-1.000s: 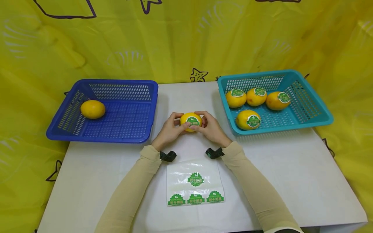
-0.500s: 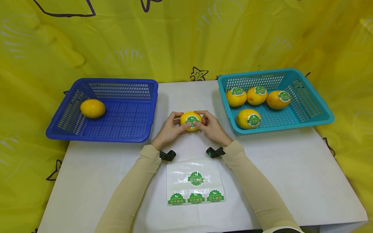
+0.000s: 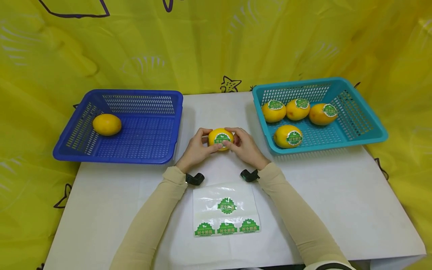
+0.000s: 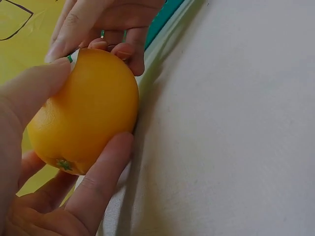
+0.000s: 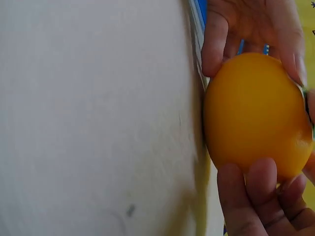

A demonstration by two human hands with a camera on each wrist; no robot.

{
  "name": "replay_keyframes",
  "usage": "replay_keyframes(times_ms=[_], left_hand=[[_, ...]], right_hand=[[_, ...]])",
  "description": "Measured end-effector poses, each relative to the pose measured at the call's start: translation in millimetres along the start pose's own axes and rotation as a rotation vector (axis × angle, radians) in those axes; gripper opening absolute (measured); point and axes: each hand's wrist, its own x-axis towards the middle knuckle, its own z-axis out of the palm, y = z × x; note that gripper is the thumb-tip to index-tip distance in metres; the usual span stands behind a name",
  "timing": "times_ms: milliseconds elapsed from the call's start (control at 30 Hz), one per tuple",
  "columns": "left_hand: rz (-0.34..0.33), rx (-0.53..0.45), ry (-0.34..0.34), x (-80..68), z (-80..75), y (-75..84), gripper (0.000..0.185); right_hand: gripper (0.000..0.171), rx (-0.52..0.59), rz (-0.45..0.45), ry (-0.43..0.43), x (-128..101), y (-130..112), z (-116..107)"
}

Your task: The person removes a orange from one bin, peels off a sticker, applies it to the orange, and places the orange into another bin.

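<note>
An orange [image 3: 216,135] with a round green-and-white sticker [image 3: 221,138] on its upper face is held between both hands in the middle of the table. My left hand [image 3: 197,150] grips its left end, fingers around the side and thumb by the sticker. From the other end my right hand [image 3: 246,148] holds it, thumb pressing on the sticker. The left wrist view shows the orange's green stem end [image 4: 64,164] near the left fingers and a lifted-looking white sticker edge [image 4: 75,58] beside the thumb. In the right wrist view the sticker is mostly hidden behind the orange [image 5: 256,113].
At the left stands a blue basket [image 3: 141,150] with one plain orange [image 3: 107,125]. A teal basket [image 3: 357,138] at the right holds several stickered oranges. Between the forearms lies a sticker sheet [image 3: 209,206] with several green stickers. Behind the white table [image 3: 324,195] hangs a yellow curtain [image 3: 202,48].
The right thumb has shifted slightly across the sticker, and the left thumb has moved off it toward its lower edge. Both hands keep holding the orange in the same place.
</note>
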Motion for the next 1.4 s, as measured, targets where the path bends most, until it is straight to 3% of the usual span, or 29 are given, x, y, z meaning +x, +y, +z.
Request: replay_keyframes(times_ms=[267,467,800,1000,1167,1400], left_hand=[[0.013,-0.060,-0.039,2.9,-4.1,-2.3,0.065],[-0.015,-0.159,-0.044,1.9,-6.2,-1.9,0.059],[0.044,-0.408,-0.088,-2.6,-4.1,18.4,0.060],[0.136,-0.449,-0.148,-5.7,4.6,43.6,0.057],[0.164,-0.422,-0.214,-4.1,16.1,68.1,0.060],[0.187,-0.455,-0.303,11.8,42.6,97.8,0.059]], right_hand=[[0.052,-0.038,0.014,-0.035,0.6,-7.6,-4.5],[0.052,-0.045,0.050,-0.048,0.7,-15.9,-5.6],[0.039,0.183,0.140,-0.022,-5.4,-46.6,-34.3],[0.034,0.290,0.122,0.012,-19.6,-62.9,-63.8],[0.030,0.291,0.061,0.123,-41.5,-66.9,-98.9],[0.025,0.390,0.000,0.426,-82.2,-55.3,-171.1]])
